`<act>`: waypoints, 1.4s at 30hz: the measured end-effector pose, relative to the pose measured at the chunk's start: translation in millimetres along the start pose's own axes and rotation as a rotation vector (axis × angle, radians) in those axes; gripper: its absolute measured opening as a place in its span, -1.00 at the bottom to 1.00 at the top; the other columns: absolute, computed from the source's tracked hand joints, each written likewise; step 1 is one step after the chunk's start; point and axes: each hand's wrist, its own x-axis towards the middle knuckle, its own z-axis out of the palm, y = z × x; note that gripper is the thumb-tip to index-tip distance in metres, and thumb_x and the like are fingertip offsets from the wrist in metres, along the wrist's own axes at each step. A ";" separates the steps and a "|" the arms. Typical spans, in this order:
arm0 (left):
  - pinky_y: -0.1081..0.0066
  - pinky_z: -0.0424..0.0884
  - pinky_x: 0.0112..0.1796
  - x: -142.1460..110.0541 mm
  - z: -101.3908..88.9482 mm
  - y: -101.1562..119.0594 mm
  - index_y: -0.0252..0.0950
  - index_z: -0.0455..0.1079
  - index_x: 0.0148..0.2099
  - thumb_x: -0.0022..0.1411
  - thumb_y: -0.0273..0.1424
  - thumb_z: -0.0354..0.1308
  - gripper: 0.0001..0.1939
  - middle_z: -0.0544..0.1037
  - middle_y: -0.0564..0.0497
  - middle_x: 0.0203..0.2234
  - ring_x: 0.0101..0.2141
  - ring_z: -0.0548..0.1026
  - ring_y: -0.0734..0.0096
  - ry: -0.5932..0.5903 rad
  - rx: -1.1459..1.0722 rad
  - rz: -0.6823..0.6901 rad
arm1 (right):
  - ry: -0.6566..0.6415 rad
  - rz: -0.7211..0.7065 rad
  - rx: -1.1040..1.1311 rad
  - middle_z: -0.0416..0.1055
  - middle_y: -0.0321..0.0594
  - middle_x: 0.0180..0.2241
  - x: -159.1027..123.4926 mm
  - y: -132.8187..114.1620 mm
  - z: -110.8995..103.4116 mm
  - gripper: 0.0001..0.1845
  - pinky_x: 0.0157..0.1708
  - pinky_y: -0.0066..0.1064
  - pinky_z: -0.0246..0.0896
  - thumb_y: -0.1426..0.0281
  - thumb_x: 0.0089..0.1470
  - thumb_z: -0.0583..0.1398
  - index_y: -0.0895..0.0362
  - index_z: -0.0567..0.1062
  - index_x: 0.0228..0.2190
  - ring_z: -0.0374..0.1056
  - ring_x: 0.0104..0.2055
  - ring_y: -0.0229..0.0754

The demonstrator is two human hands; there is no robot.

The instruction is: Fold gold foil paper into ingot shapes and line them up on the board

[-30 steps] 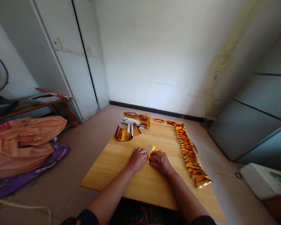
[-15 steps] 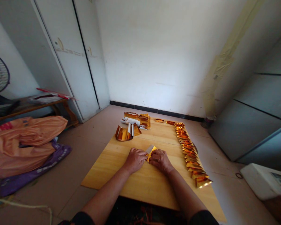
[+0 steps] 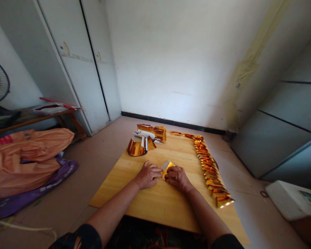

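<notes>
A small sheet of gold foil paper (image 3: 167,166) lies on the wooden board (image 3: 155,200) between my two hands. My left hand (image 3: 148,174) rests on the board with its fingers stretched toward the paper's left edge, pressing on it. My right hand (image 3: 176,177) is curled over the paper's right part, fingers closed on it. Most of the paper is hidden under my hands. A long row of folded gold pieces (image 3: 209,169) runs down the board's right side.
At the board's far end lie stacks of gold paper (image 3: 155,132) and a curled gold sheet (image 3: 136,148). Orange and purple bags (image 3: 28,159) sit on the floor at left, beside a low bench (image 3: 33,116) and white cabinet doors. A white box (image 3: 290,200) lies at right.
My left hand has uncurled, its fingers now lying flatter and reaching onto the paper. My right hand and the paper have hardly moved.
</notes>
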 end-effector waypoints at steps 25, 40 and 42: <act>-0.07 -0.31 0.18 9.8 13.4 20.1 -0.14 0.46 -0.34 0.24 -0.41 0.04 -0.82 0.59 0.12 -0.33 -0.19 0.45 0.38 0.151 0.026 -0.146 | 0.074 -0.071 0.102 0.50 -0.28 -0.23 5.9 9.1 1.6 -0.87 -0.15 -0.39 0.15 0.29 -0.03 0.29 0.00 0.58 -0.35 0.37 -0.18 -0.21; -0.05 -0.25 0.19 1.0 16.2 18.5 -0.17 0.42 -0.26 0.14 -0.54 0.04 -0.80 0.56 0.07 -0.15 -0.02 0.40 0.32 0.156 -0.050 -0.134 | 0.095 0.227 -0.121 0.40 -0.24 -0.37 16.6 -16.3 9.8 -0.83 -0.27 -0.41 -0.03 0.40 0.12 0.15 0.13 0.42 -0.50 0.25 -0.27 -0.22; -0.03 -0.24 0.19 0.4 16.0 18.8 -0.18 0.41 -0.25 0.14 -0.55 0.03 -0.79 0.56 0.06 -0.15 -0.03 0.41 0.33 0.157 -0.047 -0.133 | 0.096 0.254 -0.126 0.39 -0.24 -0.37 17.7 -18.3 9.9 -0.82 -0.28 -0.42 -0.04 0.40 0.11 0.15 0.13 0.41 -0.52 0.24 -0.27 -0.22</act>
